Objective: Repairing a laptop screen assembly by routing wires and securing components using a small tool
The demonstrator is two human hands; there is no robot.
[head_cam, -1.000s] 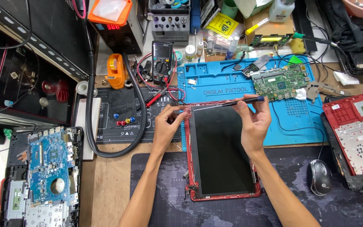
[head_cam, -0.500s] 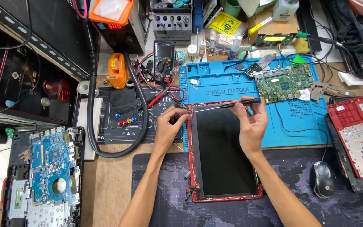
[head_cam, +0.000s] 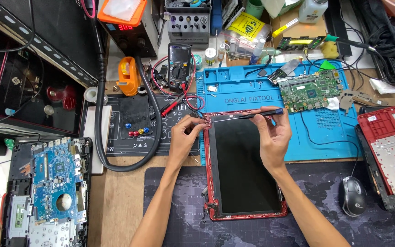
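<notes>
A red-framed laptop screen panel point(head_cam: 243, 169) lies face up, half on the dark desk mat point(head_cam: 170, 201), half on the blue work mat point(head_cam: 257, 93). My left hand point(head_cam: 184, 139) pinches the panel's top left corner. My right hand point(head_cam: 270, 135) rests on the panel's upper right part and holds a thin black screwdriver point(head_cam: 257, 114) with a blue end. The tool lies nearly level along the top edge, its tip pointing left toward the left hand.
A green circuit board point(head_cam: 309, 89) lies on the blue mat. A multimeter point(head_cam: 179, 66) and an orange tool point(head_cam: 128, 75) stand behind. An opened laptop with a blue board point(head_cam: 51, 183) is at left, a red laptop base point(head_cam: 392, 146) at right, a mouse point(head_cam: 354, 195) nearby.
Both hands stay at the panel's top edge. The view has shifted slightly; the screwdriver keeps its place along the top edge.
</notes>
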